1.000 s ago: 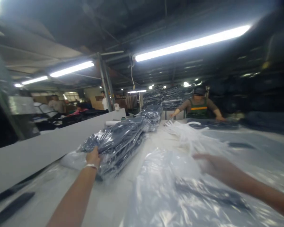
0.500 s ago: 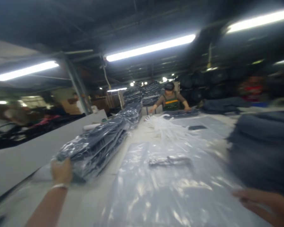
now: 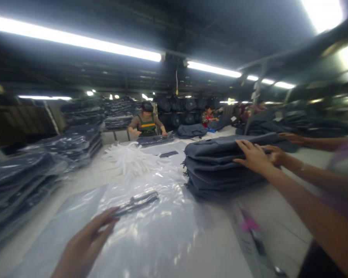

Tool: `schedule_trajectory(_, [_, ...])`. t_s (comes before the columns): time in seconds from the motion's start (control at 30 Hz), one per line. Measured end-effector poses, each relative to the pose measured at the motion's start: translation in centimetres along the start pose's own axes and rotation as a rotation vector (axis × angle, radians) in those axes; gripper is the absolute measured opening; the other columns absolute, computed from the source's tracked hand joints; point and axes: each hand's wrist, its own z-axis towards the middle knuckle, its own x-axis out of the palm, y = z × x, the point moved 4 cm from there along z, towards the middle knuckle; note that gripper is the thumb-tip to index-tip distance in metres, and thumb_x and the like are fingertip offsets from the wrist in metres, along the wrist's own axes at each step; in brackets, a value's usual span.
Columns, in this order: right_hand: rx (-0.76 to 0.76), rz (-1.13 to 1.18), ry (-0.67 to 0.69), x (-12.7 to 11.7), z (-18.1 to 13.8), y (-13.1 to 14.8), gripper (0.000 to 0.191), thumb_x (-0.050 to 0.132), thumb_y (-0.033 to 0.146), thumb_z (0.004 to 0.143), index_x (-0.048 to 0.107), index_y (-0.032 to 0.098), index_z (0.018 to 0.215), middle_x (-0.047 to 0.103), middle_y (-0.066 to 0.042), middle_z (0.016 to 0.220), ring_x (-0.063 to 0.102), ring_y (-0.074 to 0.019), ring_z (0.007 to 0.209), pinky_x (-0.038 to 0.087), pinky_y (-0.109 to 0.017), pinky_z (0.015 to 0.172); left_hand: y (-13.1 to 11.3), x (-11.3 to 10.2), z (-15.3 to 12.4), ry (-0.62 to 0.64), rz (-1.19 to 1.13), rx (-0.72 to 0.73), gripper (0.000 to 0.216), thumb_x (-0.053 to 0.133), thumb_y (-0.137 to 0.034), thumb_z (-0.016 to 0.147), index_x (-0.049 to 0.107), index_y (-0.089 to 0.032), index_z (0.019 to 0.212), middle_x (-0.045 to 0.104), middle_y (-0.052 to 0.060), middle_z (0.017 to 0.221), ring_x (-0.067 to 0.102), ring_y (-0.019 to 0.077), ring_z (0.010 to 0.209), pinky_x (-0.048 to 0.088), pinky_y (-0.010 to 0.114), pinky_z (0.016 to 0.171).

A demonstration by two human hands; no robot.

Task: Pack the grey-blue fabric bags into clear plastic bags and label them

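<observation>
My left hand (image 3: 88, 239) is low over a spread of clear plastic bags (image 3: 150, 235). Its fingers are stretched out, with the tips at the near end of a dark strip (image 3: 139, 202) on the plastic. Farther right, my right hand (image 3: 255, 156) lies on a stack of folded dark blue-grey fabric articles (image 3: 217, 166). Its fingers are spread on the top layer and the thumb points left along the side. Close beside it, a co-worker's hand (image 3: 277, 154) touches the same stack; another hand (image 3: 292, 138) reaches over the stack's far part.
A heap of white strips (image 3: 133, 158) lies beyond the plastic. Plastic-wrapped dark stacks (image 3: 23, 181) line the left side. A blurred tool with a pink part (image 3: 249, 224) sits near the right edge. Across the table stands a person in a green apron (image 3: 147, 125).
The view has swung right. My left hand has left the wrapped stack and moved over the clear plastic. My right hand has gone from the plastic's right side onto the fabric stack.
</observation>
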Motion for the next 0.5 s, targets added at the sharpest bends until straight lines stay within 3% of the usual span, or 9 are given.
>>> schedule_trajectory(0.07, [-0.028,-0.013,0.051,0.9,0.4,-0.9,0.063,0.056,0.051,0.087,0.051,0.015,0.139,0.057,-0.019,0.132,0.053,-0.0331,0.118,0.034,-0.051,0.105,-4.9,5.3,0.6,0.228,-0.001,0.178,0.048,0.07,-0.058,0.07,0.073,-0.033,0.11,0.075,0.004,0.104,0.072,0.0311,0.09,0.061,0.04,0.077])
schedule_trajectory(0.13, [-0.074,0.009,0.084,1.3,0.1,-0.6,0.051,0.056,0.049,0.087,0.063,0.016,0.125,0.063,-0.016,0.122,0.055,-0.0318,0.109,0.037,-0.05,0.103,-11.1,10.7,1.4,0.37,0.033,0.435,0.043,0.06,-0.048,0.084,0.067,-0.029,0.121,0.07,0.005,0.121,0.069,0.0272,0.101,0.059,0.039,0.086])
schedule_trajectory(0.23, [-0.072,0.127,0.056,1.5,-1.4,0.7,0.042,0.051,0.042,0.091,0.067,0.015,0.119,0.065,-0.015,0.119,0.055,-0.0299,0.105,0.043,-0.045,0.098,-20.0,19.3,2.7,0.415,0.129,0.782,0.045,0.053,-0.038,0.092,0.056,-0.025,0.135,0.059,0.006,0.138,0.056,0.0233,0.126,0.046,0.038,0.107])
schedule_trajectory(0.3, [-0.015,0.22,0.009,1.4,-2.7,1.4,0.039,0.049,0.037,0.093,0.067,0.015,0.119,0.066,-0.015,0.12,0.055,-0.0292,0.108,0.045,-0.044,0.097,-24.3,25.6,3.1,0.457,0.208,0.963,0.058,0.057,-0.041,0.091,0.045,-0.021,0.144,0.049,0.009,0.148,0.045,0.0233,0.136,0.038,0.036,0.113])
schedule_trajectory(0.37, [0.048,0.333,-0.023,1.2,-4.0,1.5,0.038,0.05,0.035,0.092,0.067,0.016,0.119,0.067,-0.014,0.121,0.056,-0.0288,0.112,0.044,-0.045,0.101,-26.5,31.4,3.1,0.492,0.353,1.081,0.079,0.065,-0.052,0.083,0.038,-0.016,0.148,0.042,0.016,0.152,0.034,0.0301,0.143,0.029,0.044,0.117])
schedule_trajectory(0.43, [0.176,0.501,-0.052,1.0,-5.2,0.8,0.037,0.053,0.037,0.09,0.068,0.017,0.118,0.067,-0.013,0.122,0.057,-0.028,0.116,0.042,-0.046,0.106,-26.6,35.7,3.3,0.54,0.493,1.038,0.09,0.071,-0.06,0.075,0.039,-0.014,0.146,0.05,0.02,0.144,0.043,0.034,0.136,0.035,0.045,0.111])
schedule_trajectory(0.5, [0.497,0.766,-0.13,1.2,-6.5,-1.0,0.037,0.06,0.039,0.085,0.069,0.019,0.115,0.066,-0.011,0.124,0.057,-0.0278,0.119,0.038,-0.047,0.111,-25.5,38.0,3.6,0.571,0.553,0.979,0.09,0.072,-0.064,0.071,0.045,-0.016,0.141,0.062,0.019,0.128,0.057,0.0341,0.12,0.045,0.043,0.098])
